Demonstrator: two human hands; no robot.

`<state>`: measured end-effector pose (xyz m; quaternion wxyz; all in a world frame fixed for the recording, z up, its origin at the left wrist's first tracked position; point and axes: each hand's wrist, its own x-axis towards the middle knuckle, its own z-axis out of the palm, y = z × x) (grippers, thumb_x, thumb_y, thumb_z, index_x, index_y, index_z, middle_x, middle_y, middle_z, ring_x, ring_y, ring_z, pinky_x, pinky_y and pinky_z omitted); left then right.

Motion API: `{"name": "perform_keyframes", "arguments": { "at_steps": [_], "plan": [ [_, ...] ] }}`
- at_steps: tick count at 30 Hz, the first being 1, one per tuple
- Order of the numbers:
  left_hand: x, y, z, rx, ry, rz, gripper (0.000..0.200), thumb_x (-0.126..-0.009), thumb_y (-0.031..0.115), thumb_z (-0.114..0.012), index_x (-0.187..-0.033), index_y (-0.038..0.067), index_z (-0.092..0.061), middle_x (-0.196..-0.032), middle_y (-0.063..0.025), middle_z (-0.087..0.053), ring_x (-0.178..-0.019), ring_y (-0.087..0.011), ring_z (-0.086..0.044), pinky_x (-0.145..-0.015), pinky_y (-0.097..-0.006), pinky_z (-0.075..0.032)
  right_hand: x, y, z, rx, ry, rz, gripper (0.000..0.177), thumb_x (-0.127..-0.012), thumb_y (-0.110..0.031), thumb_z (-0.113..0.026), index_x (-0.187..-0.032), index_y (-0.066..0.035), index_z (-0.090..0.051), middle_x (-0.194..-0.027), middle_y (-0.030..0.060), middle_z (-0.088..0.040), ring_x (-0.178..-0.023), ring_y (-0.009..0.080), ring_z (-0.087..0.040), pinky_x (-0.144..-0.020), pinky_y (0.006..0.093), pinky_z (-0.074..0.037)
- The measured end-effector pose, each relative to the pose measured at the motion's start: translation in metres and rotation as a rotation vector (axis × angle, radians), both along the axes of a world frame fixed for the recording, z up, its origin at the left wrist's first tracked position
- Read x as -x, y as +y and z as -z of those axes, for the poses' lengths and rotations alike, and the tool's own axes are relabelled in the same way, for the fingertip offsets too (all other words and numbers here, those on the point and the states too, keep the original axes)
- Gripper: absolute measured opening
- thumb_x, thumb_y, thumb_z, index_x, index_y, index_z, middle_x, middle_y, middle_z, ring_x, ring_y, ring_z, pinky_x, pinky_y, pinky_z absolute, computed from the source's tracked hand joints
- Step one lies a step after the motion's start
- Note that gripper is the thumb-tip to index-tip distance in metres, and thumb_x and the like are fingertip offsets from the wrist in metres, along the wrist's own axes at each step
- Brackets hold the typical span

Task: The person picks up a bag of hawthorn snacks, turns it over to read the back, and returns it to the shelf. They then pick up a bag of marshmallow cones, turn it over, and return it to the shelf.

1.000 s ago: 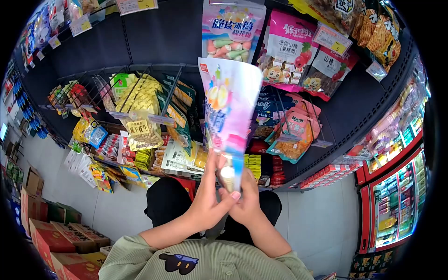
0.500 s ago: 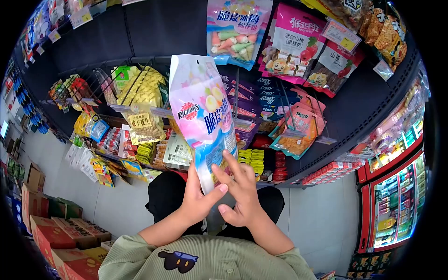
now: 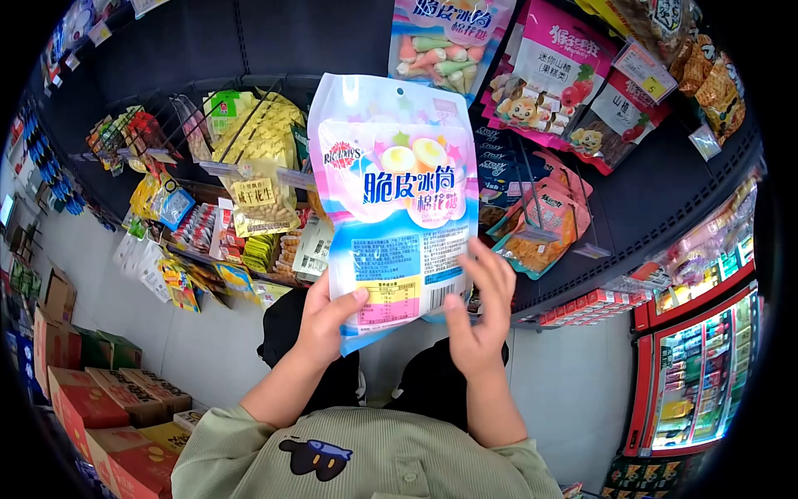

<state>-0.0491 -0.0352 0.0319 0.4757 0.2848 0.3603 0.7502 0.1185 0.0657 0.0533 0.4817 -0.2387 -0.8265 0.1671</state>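
I have the marshmallow bag (image 3: 395, 200) upright in front of the camera, printed face and barcode panel towards me. It is free of the peg rack (image 3: 648, 175), which stands behind the bag, so it is in hand and hangs on no peg. It looks sealed and undamaged.

My left hand (image 3: 328, 312) is closed on the bag's lower left corner, thumb on the front and fingers behind, and I judge it carries the weight. My right hand (image 3: 482, 312) is spread open with the fingers straight at the bag's lower right edge. The lens bends that side, so I cannot tell whether the fingertips press the film or only stand just beside it.

Above the bag a matching marshmallow pack (image 3: 445, 37) hangs on the rack, with pink snack packs (image 3: 540, 83) to its right. Left of the bag is a yellow peanut pack (image 3: 253, 179), and right of it, partly hidden, orange pouches (image 3: 540, 224). Well below and left of the bag are red cartons (image 3: 91, 407).

What remains, as I read it, is only where the bag ends up.
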Motion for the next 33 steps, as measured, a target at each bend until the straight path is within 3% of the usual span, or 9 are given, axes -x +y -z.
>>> {"name": "perform_keyframes", "arguments": {
  "at_steps": [1, 4, 5, 7, 11, 33],
  "plan": [
    [0.002, -0.001, 0.0, 0.004, -0.004, -0.002, 0.043, -0.081, 0.013, -0.056, -0.119, -0.004, -0.044, -0.111, -0.0128, -0.056, -0.101, -0.0191, -0.055, -0.088, -0.0318, -0.042, -0.002, 0.004, 0.001, 0.015, 0.002, 0.04, 0.041, -0.078, -0.015, -0.058, -0.115, 0.002, -0.051, -0.124, 0.0191, -0.048, -0.113, 0.0321, -0.041, -0.094, 0.0383, -0.034],
    [0.009, -0.001, 0.002, -0.012, 0.019, 0.004, 0.042, -0.083, 0.015, -0.055, -0.118, -0.005, -0.045, -0.111, -0.013, -0.056, -0.099, -0.0185, -0.056, -0.087, -0.0314, -0.042, -0.002, 0.01, 0.014, 0.493, 0.294, -0.137, 0.046, -0.085, -0.014, -0.055, -0.125, 0.002, -0.039, -0.118, 0.0183, -0.051, -0.11, 0.0224, -0.047, -0.093, 0.0339, -0.037],
    [0.011, -0.001, 0.003, -0.009, 0.017, 0.004, 0.042, -0.083, 0.015, -0.055, -0.118, -0.005, -0.045, -0.111, -0.013, -0.056, -0.099, -0.0185, -0.056, -0.087, -0.0314, -0.042, -0.002, 0.009, 0.012, 0.495, 0.293, -0.136, 0.046, -0.085, -0.014, -0.055, -0.125, 0.002, -0.039, -0.118, 0.0183, -0.051, -0.11, 0.0224, -0.047, -0.093, 0.0339, -0.037],
    [0.013, 0.0, 0.005, -0.011, 0.043, 0.002, 0.041, -0.085, 0.02, -0.055, -0.118, -0.004, -0.046, -0.11, -0.0125, -0.057, -0.098, -0.0175, -0.056, -0.086, -0.0304, -0.043, -0.003, 0.008, 0.007, 0.842, 0.446, -0.356, 0.047, -0.087, -0.013, -0.054, -0.127, 0.002, -0.036, -0.114, 0.0157, -0.053, -0.103, 0.0195, -0.052, -0.09, 0.0317, -0.039],
    [0.016, 0.004, 0.008, -0.005, 0.048, 0.001, 0.041, -0.088, 0.024, -0.053, -0.117, -0.004, -0.047, -0.109, -0.0118, -0.057, -0.098, -0.0167, -0.056, -0.086, -0.0297, -0.043, -0.004, 0.01, 0.014, 0.978, 0.502, -0.454, 0.045, -0.087, -0.012, -0.053, -0.126, 0.004, -0.036, -0.113, 0.0128, -0.054, -0.102, 0.0166, -0.053, -0.089, 0.0299, -0.04],
    [0.018, 0.013, 0.01, 0.055, 0.127, 0.001, 0.04, -0.096, 0.028, -0.039, -0.118, -0.004, -0.048, -0.11, -0.0092, -0.057, -0.097, -0.0126, -0.053, -0.086, -0.0258, -0.041, 0.002, 0.006, 0.027, 1.018, 0.469, -0.413, 0.039, -0.085, -0.014, -0.06, -0.117, 0.003, -0.045, -0.108, 0.0082, -0.057, -0.096, 0.0124, -0.054, -0.085, 0.0269, -0.042]
  ]
}}
